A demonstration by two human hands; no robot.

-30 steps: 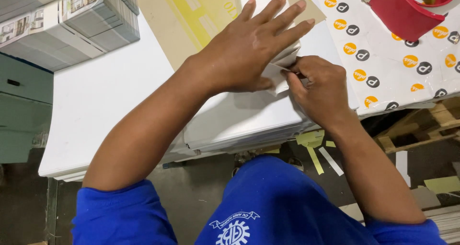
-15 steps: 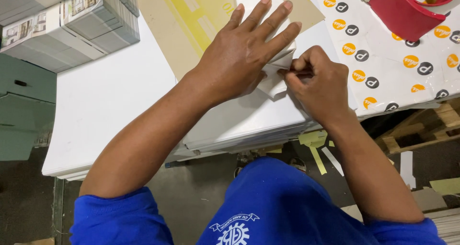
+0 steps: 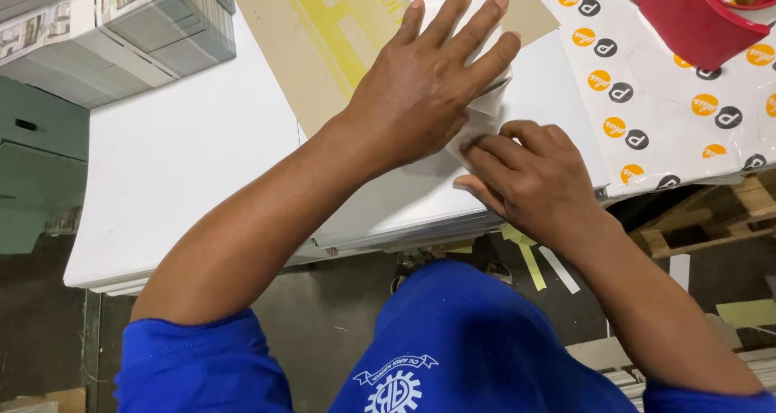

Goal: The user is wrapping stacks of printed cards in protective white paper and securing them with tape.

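Nearest, a blue work shirt at the bottom edge, sleeves pushed up over both forearms; beyond it a grey floor with yellow and white paper strips lying under the table edge. Next, the right hand, fingers curled tight, fingertips pinching and pressing the lower corner of a small folded white paper; whether anything thin is hidden inside that curl cannot be told. Just above, touching it, the left hand, spread flat and wide, palm down, pinning the same paper against a stack of large white sheets. Under the fingers, a brown kraft sheet with yellow bands, lying at an angle. Step in hand, by judgement: creasing or flattening a fold at the paper's corner, well under way; next move likely calls for firm steady pressure from the flat palm while the pinching fingers run along the edge. To the right, white wrapping printed with orange and black dots; farther, a red tape dispenser; far left, bundled grey printed stacks.
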